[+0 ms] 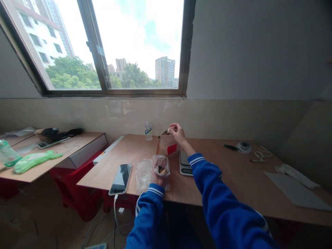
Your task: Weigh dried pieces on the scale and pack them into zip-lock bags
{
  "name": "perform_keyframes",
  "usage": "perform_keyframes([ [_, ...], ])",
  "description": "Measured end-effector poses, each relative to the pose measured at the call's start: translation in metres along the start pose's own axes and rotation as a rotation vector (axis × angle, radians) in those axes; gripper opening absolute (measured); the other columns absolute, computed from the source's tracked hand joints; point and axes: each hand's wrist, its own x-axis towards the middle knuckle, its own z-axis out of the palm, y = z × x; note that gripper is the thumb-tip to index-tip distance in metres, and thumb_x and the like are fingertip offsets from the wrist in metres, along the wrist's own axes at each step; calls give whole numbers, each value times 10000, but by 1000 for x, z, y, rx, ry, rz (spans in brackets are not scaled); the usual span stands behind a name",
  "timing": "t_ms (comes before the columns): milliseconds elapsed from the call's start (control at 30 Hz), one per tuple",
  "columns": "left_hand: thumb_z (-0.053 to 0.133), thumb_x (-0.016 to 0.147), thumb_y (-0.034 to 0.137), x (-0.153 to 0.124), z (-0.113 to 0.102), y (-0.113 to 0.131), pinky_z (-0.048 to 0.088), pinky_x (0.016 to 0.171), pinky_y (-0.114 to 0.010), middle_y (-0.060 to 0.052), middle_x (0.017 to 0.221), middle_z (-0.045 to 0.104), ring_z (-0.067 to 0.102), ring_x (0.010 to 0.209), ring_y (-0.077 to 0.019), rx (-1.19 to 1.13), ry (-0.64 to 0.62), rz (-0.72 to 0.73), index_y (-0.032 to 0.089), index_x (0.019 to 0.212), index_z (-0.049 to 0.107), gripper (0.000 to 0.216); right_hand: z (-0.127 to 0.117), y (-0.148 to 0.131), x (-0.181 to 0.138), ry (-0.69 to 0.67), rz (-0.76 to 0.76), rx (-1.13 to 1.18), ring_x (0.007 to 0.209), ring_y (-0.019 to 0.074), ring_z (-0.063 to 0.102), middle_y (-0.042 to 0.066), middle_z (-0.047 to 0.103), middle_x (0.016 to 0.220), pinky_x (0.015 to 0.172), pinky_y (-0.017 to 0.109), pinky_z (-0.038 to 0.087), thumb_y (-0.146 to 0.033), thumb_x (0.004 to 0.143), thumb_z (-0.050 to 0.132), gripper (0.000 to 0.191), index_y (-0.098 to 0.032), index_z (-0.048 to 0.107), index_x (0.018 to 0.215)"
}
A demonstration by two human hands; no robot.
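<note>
On table (233, 180), centre: left hand (158, 177) clasps clear plastic bag (161, 169) holding small pieces. Right hand (177, 133) pinches a small pale item (169, 130) over brown paper bag (168, 145), beside scale (185, 163). Phone (121, 178) left of plastic bag; bottle (148, 130) behind; screwdriver (228, 146) well right.

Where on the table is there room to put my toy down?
The widest bare wood lies between the scale and the grey sheet, in front of the screwdriver. A smaller patch sits between the water bottle and the phone. Around the paper bag and plastic bag it's crowded.
</note>
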Motion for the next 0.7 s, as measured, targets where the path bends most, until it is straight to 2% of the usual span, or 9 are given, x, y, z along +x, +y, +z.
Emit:
perform_keyframes([
  [67, 400, 891, 246, 0, -1, 0, 485, 870, -397, -37, 1110, 604, 592, 995, -188, -4, 9, 3, 277, 1051, 582, 244, -1, -1, 1, -31, -6, 17, 773, 143, 589, 36, 634, 869, 722, 261, 472, -254, 776, 500, 162, -185, 573, 902],
  [233, 428, 882, 261, 0, 0, 0, 473, 895, -405, -37, 1106, 603, 586, 1006, -189, -11, 14, -10, 277, 1029, 593, 222, -7, 0, -5, -273, -138, -134, 830, 161, 602, 29, 669, 848, 794, 292, 449, -210, 821, 460, 180, -196, 638, 799],
  [367, 418, 885, 258, -1, 2, 0, 472, 892, -401, -38, 1098, 609, 591, 1002, -193, -17, 28, -15, 272, 1026, 593, 226, -10, -1, -14, -264, -243, -255, 949, 183, 574, 55, 665, 938, 908, 328, 392, -239, 886, 412, 259, -202, 666, 854],
  [500, 395, 896, 280, -2, 4, 0, 482, 871, -386, -46, 1078, 619, 602, 972, -188, -8, 32, -9, 258, 1051, 578, 240, -8, -9, -29, -140, -329, -367, 1066, 187, 511, 77, 603, 1084, 962, 334, 336, -260, 926, 355, 301, -192, 639, 999],
  [633, 418, 890, 292, -3, 4, 0, 487, 867, -396, -45, 1076, 619, 608, 960, -192, -1, 39, 7, 254, 1062, 574, 235, -5, -14, -35, -287, -354, -530, 889, 185, 555, 76, 638, 882, 891, 324, 360, -272, 942, 325, 328, -174, 632, 877],
  [700, 426, 887, 289, -3, 4, 0, 487, 870, -407, -39, 1086, 616, 611, 955, -192, 0, 42, 9, 260, 1065, 573, 233, -4, -17, -35, -301, -328, -592, 849, 190, 552, 80, 633, 836, 874, 330, 362, -279, 943, 328, 335, -171, 619, 816],
])
